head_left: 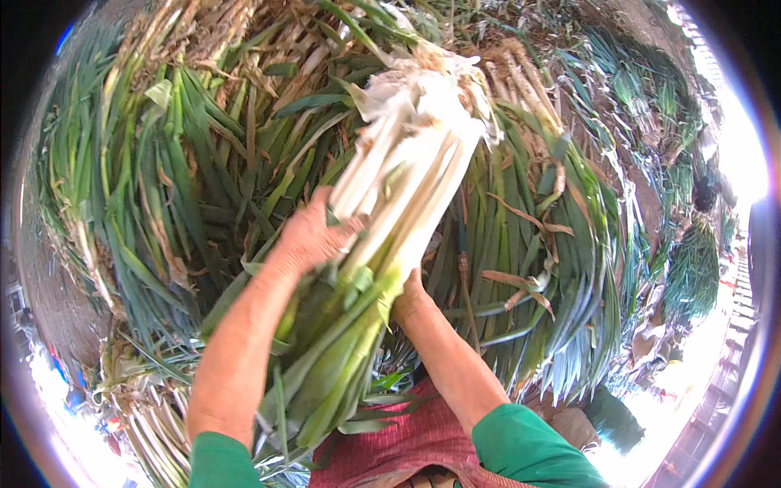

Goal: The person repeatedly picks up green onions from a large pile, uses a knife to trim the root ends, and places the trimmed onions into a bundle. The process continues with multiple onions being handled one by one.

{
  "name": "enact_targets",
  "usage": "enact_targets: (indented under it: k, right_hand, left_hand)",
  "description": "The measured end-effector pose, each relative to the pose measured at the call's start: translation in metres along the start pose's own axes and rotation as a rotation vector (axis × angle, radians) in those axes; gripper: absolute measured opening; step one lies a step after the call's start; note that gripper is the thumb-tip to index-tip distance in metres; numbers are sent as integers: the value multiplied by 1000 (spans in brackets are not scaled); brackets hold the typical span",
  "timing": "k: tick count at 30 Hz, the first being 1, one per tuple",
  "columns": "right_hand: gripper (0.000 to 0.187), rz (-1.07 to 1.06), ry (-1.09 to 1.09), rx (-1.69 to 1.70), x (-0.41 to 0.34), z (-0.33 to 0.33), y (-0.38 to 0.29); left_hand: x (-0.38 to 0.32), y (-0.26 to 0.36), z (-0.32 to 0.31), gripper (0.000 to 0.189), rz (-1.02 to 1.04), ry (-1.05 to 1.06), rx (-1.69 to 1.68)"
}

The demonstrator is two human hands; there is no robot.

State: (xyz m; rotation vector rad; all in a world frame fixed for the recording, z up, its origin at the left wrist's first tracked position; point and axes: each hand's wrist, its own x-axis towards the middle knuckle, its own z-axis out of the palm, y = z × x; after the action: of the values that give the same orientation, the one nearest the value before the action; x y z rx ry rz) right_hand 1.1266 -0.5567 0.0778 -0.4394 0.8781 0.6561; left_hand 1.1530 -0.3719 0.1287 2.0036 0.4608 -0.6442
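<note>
A thick bundle of large green onions with white stalks lies slanted across my hands, its root ends up and away from me, its green leaves hanging down towards my lap. My left hand grips the bundle's left side around the white stalks, thumb on top. On the right side, my right hand is under the bundle, its fingers hidden by the stalks and leaves. Papery white skins and roots cover the upper end.
Heaped green onions spread on the left, and more with long leaves on the right. A row of white stalks lies at lower left. Further small bunches rest on the ground at far right. A red patterned cloth covers my lap.
</note>
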Motion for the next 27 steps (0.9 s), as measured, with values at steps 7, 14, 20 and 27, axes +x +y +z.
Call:
enact_targets:
  k: [7, 14, 20, 27]
  right_hand:
    - [87, -70, -402, 89, -123, 179, 82]
    - [74, 199, -341, 402, -272, 166, 168]
    - [76, 159, -24, 424, -288, 82, 174]
    - [83, -87, 5, 224, -313, 59, 148]
  left_hand:
    - [-128, 93, -199, 117, -151, 67, 266]
    - [-269, 20, -260, 78, -175, -170, 221]
    - [-233, -57, -195, 77, -303, -251, 25]
    - [-252, -33, -121, 76, -306, -242, -106]
